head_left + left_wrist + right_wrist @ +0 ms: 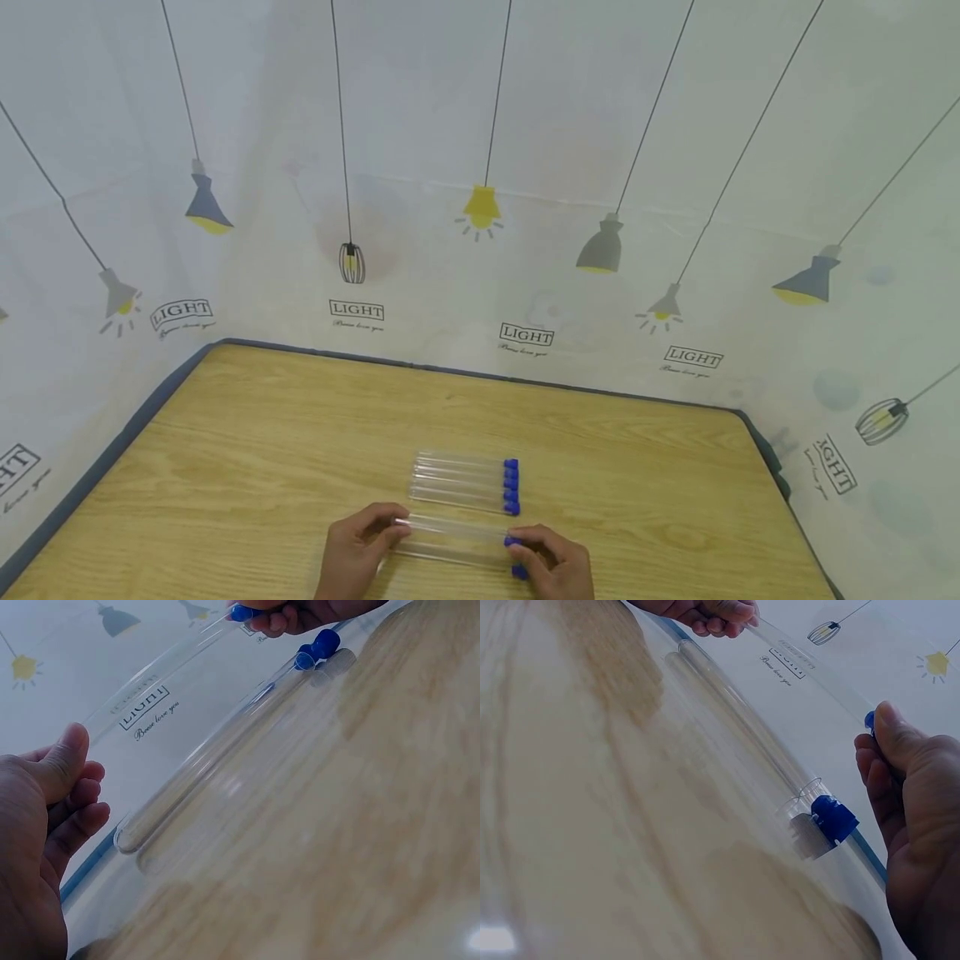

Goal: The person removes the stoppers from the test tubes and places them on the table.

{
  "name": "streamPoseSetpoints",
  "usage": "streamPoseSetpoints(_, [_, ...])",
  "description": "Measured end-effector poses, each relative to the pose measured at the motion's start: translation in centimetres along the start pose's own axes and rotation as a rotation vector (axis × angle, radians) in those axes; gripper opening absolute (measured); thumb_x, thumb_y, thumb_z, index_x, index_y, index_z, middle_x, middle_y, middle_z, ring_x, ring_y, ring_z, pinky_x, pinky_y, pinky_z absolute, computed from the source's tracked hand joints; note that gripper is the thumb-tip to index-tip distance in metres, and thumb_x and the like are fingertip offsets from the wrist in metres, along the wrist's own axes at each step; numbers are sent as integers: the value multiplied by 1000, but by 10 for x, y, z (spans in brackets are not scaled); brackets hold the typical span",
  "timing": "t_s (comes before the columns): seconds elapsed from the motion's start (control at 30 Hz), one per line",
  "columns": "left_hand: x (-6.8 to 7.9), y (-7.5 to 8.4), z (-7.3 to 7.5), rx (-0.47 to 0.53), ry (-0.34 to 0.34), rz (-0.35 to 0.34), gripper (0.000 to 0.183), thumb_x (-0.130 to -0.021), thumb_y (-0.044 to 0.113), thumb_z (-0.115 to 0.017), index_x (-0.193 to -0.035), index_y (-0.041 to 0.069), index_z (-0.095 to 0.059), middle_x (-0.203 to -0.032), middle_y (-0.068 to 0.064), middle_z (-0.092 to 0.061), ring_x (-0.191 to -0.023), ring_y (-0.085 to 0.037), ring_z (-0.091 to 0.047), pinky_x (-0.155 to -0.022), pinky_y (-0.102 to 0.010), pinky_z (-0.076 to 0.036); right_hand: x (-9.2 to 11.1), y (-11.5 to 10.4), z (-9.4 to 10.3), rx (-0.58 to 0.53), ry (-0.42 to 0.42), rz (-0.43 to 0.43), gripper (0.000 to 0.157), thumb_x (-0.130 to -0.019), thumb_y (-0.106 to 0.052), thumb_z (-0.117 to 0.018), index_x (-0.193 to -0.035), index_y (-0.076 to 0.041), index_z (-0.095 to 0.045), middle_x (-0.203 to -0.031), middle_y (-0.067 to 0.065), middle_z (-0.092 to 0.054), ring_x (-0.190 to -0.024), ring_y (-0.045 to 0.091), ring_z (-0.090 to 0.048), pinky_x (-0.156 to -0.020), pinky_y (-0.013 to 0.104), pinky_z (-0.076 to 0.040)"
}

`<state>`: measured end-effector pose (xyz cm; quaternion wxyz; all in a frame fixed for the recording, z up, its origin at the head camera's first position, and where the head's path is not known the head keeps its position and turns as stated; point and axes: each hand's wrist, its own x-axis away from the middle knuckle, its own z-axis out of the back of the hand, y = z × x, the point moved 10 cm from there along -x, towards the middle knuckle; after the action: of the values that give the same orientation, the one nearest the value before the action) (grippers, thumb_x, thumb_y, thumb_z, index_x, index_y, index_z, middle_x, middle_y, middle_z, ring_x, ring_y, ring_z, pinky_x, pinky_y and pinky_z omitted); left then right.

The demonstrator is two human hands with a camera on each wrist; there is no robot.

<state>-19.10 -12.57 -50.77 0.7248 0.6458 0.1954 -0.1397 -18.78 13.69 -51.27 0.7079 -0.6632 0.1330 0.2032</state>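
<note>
A clear test tube [457, 527] with a blue cap is held lengthwise between both hands, raised above the table. My left hand [360, 548] pinches its closed end between thumb and fingers. At the other end, the fingers of my right hand [557, 562] grip the blue cap [869, 720]. Nearer the body, a second capped test tube [217, 750] lies on the table, apart from the hands. Just beyond the held tube, several more test tubes [459, 482] lie side by side, their blue caps [512, 486] all toward the right.
The wood-grain table [300, 433] has a dark blue edge [411, 365] along its back and sides. Behind it hangs a pale sheet [420, 275] printed with lamps and the word LIGHT.
</note>
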Motion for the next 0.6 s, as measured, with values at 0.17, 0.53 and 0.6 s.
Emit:
streamPoseSetpoints(0.17, [2, -12, 1, -3, 9, 23, 19, -75, -7, -74, -93, 0, -68, -78, -8, -69, -65, -14, -65, -56, -24, -54, 1, 2, 0, -6, -14, -53, 13, -82, 6, -71, -94, 4, -69, -86, 13, -71, -78, 19, -69, -66, 28, -56])
streamPoseSetpoints(0.53, [-2, 8, 0, 11, -7, 28, 20, -75, -12, -72, -92, -3, -67, -77, -11, -68, -62, -20, -64, -55, -26, -55, 1, 1, 1, 22, 10, 15, 19, -79, 15, -68, -95, 4, -68, -87, 12, -70, -77, 15, -68, -64, 25, -56])
streamPoseSetpoints(0.6, [-3, 18, -1, 12, -10, 12, 21, -73, -16, -71, -91, -6, -66, -76, -13, -68, -62, -22, -64, -54, -27, -55, 1, 2, 3, 44, 37, 1, 20, -78, 16, -69, -94, 3, -68, -87, 11, -71, -78, 14, -68, -65, 25, -56])
